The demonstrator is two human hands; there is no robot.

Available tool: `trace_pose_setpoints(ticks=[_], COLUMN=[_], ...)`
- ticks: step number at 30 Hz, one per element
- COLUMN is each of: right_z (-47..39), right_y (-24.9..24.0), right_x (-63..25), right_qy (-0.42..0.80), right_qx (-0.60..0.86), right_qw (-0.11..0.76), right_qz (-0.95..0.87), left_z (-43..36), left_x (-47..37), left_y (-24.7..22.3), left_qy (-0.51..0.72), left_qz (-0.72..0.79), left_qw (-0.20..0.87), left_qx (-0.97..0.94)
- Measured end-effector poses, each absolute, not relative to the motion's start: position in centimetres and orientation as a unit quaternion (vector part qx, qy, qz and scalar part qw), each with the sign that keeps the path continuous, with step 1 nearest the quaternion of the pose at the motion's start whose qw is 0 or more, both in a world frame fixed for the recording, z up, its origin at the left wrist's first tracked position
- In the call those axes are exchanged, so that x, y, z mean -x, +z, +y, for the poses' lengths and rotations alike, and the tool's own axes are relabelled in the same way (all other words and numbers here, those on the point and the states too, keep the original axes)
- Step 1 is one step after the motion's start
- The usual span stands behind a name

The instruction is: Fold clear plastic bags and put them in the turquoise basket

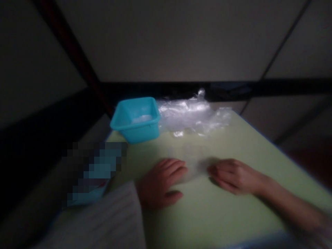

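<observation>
Flat on the pale green table, a faint see-through plastic piece (191, 164) lies between my hands; blur hides its exact outline. My left hand (164, 183) rests at its left side, fingers stretched out and thumb apart. On the other side is my right hand (230, 175), its fingers curled and pressed together close to the plastic's right edge. Whatever those fingertips pinch, if anything, cannot be made out. Behind the hands sits a heap of crumpled clear plastic bags (192, 116).
A turquoise plastic basket (140, 133) stands at the table's back left, something whitish inside it. The green table (207, 214) has a blue edge. A blurred-out, pixelated item (97, 174) lies along the left side. Pale panels (181, 41) rise behind the table.
</observation>
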State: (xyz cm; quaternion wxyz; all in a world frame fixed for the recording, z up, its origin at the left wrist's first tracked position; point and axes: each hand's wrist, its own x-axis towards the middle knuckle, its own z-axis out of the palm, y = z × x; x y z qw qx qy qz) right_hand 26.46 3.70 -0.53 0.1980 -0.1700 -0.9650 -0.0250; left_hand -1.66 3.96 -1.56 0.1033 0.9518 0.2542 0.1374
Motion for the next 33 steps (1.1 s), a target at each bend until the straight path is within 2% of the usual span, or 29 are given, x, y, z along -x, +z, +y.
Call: trace_pose_setpoints(ticks=[6, 18, 21, 24, 30, 33], right_z=[4.2, 3.7, 3.6, 3.6, 3.8, 4.1], right_y=[-0.9, -0.2, -0.3, -0.2, -0.4, -1.0], right_x=[-26.3, -26.5, -26.4, -26.1, -25.6, -25.5], right_qy=[-0.023, 0.149, 0.194, 0.293, 0.456, 0.527], right_qx=[0.184, 0.321, 0.373, 0.397, 0.403, 0.395], right_qw=[0.244, 0.357, 0.391, 0.42, 0.441, 0.437], right_qz=[-0.952, -0.865, -0.819, -0.762, -0.66, -0.612], left_z=[3.9, 4.3, 4.3, 4.1, 3.3, 3.3], left_x=[1.7, 1.7, 1.6, 1.4, 0.9, 0.7], left_y=[-1.6, -1.8, -1.8, -1.4, -0.2, -0.3], left_qy=[0.141, 0.192, 0.238, 0.279, 0.298, 0.339], left_qz=[0.26, 0.335, 0.352, 0.382, 0.396, 0.41], left_qw=[0.108, 0.146, 0.21, 0.293, 0.578, 0.642], left_qx=[-0.949, -0.911, -0.88, -0.831, -0.648, -0.551])
